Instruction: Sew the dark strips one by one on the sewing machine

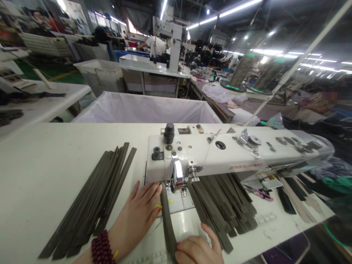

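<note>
A white sewing machine stands on the white table. A grey-green strap runs from under its presser foot toward me. My left hand, with a dark red bead bracelet on the wrist, lies flat with fingers stretched out, fingertips touching the strap's left edge near the needle. My right hand is at the bottom edge, fingers curled against the strap's near end, thumb raised. A stack of like straps lies to the left; another pile of straps lies under the machine arm.
A white fabric-lined bin stands behind the table. Pink-handled snips and dark pieces lie at the right. Thread cones stand on a stand at the back right. Other workers sit at far tables.
</note>
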Available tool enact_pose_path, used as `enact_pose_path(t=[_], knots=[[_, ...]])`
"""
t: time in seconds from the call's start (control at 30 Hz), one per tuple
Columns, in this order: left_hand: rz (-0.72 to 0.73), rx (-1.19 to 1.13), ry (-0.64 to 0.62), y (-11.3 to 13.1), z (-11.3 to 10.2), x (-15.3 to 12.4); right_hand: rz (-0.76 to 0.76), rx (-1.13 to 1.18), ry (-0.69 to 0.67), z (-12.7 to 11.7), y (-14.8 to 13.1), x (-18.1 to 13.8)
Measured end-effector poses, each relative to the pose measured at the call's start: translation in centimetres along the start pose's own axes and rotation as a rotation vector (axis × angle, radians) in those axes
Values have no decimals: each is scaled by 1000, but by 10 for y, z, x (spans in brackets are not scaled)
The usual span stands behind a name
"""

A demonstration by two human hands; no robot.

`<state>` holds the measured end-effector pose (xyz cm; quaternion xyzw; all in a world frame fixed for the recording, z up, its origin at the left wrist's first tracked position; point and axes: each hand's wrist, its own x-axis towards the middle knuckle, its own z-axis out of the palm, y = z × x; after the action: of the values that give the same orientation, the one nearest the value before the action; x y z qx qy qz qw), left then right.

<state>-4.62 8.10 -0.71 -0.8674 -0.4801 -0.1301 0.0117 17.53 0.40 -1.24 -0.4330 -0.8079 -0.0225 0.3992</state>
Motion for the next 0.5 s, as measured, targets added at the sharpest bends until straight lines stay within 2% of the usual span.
enact_pose_path(t=[0.07, 0.1, 0.23, 0.37, 0.5], knots=[[4, 0, 7, -1, 0, 1, -44, 17, 94, 1, 4, 10], [7, 1, 10, -2, 0, 2, -70, 19, 90, 0, 6, 17], [20, -4, 3, -4, 2, 2, -138, 3, -84, -10, 9, 37], [17, -15, 10, -5, 5, 2, -103, -7, -64, -6, 11, 41], [26, -25, 15, -6, 6, 3, -126, -36, -120, 2, 14, 46]])
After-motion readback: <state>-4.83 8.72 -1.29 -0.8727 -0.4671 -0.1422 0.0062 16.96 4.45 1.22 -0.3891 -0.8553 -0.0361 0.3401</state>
